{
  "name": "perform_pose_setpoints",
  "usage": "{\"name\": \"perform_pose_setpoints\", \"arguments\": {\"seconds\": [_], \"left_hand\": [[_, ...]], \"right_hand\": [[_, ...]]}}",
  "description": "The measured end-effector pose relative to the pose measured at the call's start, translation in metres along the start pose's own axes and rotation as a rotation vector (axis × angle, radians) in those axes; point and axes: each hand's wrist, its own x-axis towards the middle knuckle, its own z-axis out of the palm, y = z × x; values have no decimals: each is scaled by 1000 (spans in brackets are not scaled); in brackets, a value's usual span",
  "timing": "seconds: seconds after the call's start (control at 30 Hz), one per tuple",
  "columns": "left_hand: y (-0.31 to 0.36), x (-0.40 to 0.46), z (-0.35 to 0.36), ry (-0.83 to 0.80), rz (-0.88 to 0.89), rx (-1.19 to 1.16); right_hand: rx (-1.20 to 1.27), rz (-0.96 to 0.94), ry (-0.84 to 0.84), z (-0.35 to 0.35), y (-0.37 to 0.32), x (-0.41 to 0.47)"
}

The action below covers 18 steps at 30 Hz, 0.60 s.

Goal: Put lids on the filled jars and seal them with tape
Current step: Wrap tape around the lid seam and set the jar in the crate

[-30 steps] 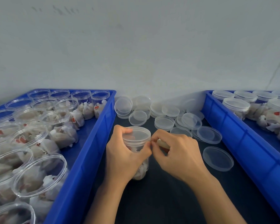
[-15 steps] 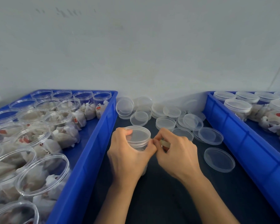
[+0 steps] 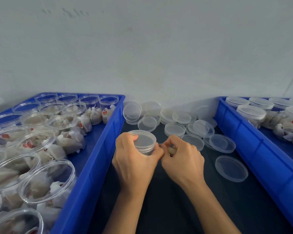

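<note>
With the left hand (image 3: 135,159) gripping the lidded jar (image 3: 145,142) and the right hand (image 3: 181,157) pinching a small tape roll (image 3: 172,150), sealing well probably meant keeping the tape taut over the lid seam.

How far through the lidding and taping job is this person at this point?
Done: the right bin holds jars with lids on; tape on them can't be made out. In hand: the left hand grips a lidded jar while the right hand pinches something small and pale at its rim, probably tape. Left: the left bin holds many filled jars still open, and loose lids wait by the wall.
</note>
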Motion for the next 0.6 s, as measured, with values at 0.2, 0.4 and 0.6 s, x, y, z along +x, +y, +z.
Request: {"name": "perform_pose_setpoints", "arguments": {"seconds": [0.2, 0.4, 0.6], "left_hand": [[8, 1, -5, -16, -19, 33], [12, 1, -25, 50, 59, -152], [-6, 4, -9, -115, -33, -269]], "right_hand": [[43, 76, 7, 3, -2, 2], [141, 168, 57, -14, 12, 22], [163, 54, -27, -2, 13, 13]]}}
